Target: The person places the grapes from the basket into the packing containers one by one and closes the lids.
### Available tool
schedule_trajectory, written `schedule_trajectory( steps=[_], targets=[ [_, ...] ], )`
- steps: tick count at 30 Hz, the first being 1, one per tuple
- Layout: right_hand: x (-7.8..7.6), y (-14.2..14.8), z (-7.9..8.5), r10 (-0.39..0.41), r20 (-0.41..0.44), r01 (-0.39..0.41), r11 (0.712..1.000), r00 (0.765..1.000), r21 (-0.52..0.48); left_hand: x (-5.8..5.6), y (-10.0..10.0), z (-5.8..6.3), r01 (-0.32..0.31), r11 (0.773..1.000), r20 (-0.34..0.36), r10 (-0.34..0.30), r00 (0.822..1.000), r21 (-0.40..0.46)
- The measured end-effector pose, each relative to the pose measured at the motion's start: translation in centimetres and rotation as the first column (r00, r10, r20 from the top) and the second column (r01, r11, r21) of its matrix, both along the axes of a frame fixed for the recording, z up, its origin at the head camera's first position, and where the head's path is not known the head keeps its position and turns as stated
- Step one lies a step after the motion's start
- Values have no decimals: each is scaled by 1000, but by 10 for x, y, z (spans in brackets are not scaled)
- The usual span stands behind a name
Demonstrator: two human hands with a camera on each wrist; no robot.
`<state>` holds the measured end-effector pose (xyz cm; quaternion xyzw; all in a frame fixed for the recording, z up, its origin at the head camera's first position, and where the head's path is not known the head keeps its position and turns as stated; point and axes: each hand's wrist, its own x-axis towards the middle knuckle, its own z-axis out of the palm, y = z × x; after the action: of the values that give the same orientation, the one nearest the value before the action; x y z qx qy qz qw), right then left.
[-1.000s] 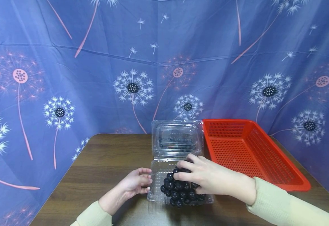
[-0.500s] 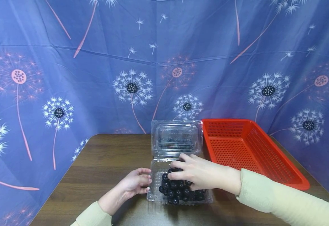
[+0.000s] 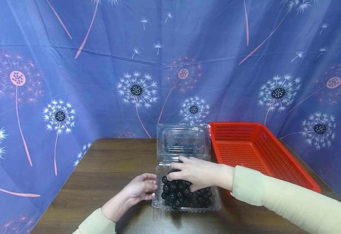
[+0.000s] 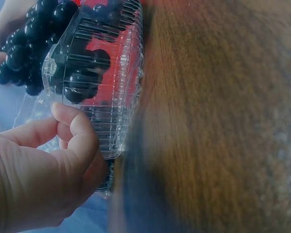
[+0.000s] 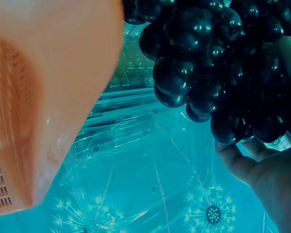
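In the head view, my right hand (image 3: 198, 174) grips a bunch of black grapes (image 3: 174, 191) from above, with its fingers spread over the top. That bunch hangs over the left half of a clear plastic clamshell box (image 3: 188, 209), its lid raised at the back. The left wrist view shows the held grapes (image 4: 26, 53) standing higher than the box's rim. More black grapes (image 3: 203, 198) lie inside the box at the right. At the box's left edge my left hand (image 3: 141, 188) pinches the rim, thumb and fingers (image 4: 80, 131) bent close to it.
A red slotted plastic basket (image 3: 240, 156) stands right of the box, behind my right forearm. The brown wooden table (image 3: 114, 159) reaches back to a blue dandelion-print cloth (image 3: 100, 81) hanging on the back and sides.
My right hand has moved left and slightly back with the grapes, over the left half of the box. Grapes in the right half now show. My left hand has stayed in place.
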<state>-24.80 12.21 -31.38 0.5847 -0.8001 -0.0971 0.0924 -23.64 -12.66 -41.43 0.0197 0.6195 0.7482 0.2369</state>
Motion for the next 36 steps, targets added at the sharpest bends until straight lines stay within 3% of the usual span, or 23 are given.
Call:
schedule_trajectory(
  steps=[16,25,29,36],
  targets=[
    [-24,-15,-11,-61,94,52,994,994,95,-1,-1,-1,9,1000,4,-9,1000,9],
    [-34,-27,-16,-21,128,0,986,992,165,-2,-1,0,14,1000,0,-14,1000,1],
    [-38,-31,-18,-26,172,-8,981,985,193,-2,-1,-1,17,1000,1,-17,1000,8],
    [-38,-35,-19,-39,176,-3,972,984,236,-3,-2,-1,19,1000,-1,-19,1000,2]
  ],
)
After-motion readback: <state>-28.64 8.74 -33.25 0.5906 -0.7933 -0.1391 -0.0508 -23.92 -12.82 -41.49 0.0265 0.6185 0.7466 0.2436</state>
